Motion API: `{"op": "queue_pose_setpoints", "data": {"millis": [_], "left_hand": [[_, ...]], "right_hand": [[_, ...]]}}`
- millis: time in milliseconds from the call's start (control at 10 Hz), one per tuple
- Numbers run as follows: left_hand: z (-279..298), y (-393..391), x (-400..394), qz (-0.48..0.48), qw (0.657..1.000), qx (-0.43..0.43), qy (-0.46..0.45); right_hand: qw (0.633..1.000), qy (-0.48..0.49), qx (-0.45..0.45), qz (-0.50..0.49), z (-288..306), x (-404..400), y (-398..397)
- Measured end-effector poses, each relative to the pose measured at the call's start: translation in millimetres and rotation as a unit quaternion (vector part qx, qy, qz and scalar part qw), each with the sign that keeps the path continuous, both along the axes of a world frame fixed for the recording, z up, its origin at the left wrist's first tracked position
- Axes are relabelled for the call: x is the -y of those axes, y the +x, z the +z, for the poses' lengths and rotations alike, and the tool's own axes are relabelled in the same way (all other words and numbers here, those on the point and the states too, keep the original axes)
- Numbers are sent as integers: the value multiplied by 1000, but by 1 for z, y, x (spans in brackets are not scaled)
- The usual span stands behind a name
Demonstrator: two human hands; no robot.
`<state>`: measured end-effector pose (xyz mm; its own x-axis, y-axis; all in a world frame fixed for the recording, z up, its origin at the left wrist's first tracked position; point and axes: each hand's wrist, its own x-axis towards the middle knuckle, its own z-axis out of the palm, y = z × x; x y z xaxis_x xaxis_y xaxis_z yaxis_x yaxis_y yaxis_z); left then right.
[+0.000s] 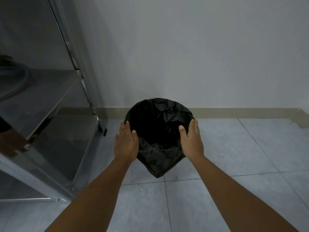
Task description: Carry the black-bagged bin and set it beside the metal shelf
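The black-bagged bin is in the middle of the head view, close to the wall and just right of the metal shelf. My left hand presses flat against the bin's left side, thumb over the rim. My right hand presses against its right side, thumb likewise over the rim. Both hands hold the bin between them. I cannot tell whether its base rests on the tiled floor or hangs just above it.
The shelf's near right leg and foot stand a short way left of the bin. A coiled hose lies on a shelf level. A pale wall and skirting board run behind. Grey floor tiles spread to the right.
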<state>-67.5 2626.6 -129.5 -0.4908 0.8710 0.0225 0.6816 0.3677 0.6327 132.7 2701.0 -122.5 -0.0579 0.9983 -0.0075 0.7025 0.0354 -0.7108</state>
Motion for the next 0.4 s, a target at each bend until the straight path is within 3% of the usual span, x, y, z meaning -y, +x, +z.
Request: {"op": "queue_pose_setpoints", "data": {"millis": [300, 400], "left_hand": [[30, -3, 12, -37, 988, -76, -126], [55, 7, 32, -71, 979, -117, -150]], "right_hand": [[999, -35, 13, 17, 20, 27, 16], [995, -55, 65, 47, 41, 48, 29]]}}
